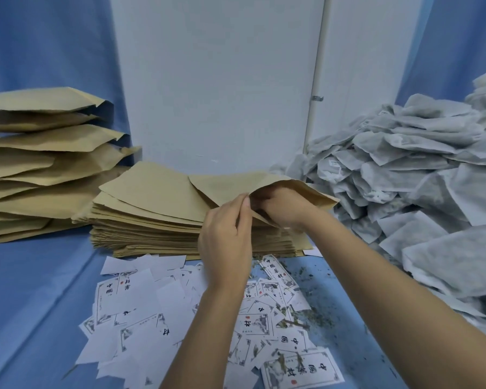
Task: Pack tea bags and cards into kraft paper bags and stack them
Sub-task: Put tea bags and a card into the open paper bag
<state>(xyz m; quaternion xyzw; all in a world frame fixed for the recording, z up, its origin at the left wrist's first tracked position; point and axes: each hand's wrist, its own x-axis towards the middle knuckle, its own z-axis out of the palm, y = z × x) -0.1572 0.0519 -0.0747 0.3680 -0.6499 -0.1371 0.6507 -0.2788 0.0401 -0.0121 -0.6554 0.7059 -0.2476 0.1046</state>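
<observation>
L hand [227, 234] pinches kraft bag [225, 189] lip; R hand [285, 206] sits inside, prob. spreading mouth, grip can't tell. Tea bags [404, 169] at 3 o'clock, cards [152, 304] at 6, w/in reach.

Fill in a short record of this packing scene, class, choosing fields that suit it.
Bag in hand: kraft bag, mouth open, above the flat stack
Left hand: pinches the mouth's edge
Right hand: reaches into the mouth, fingers hidden
Bulging bags: piled at far left
Tea bags: grey heap at right
Cards: scattered in front on the blue cloth
</observation>
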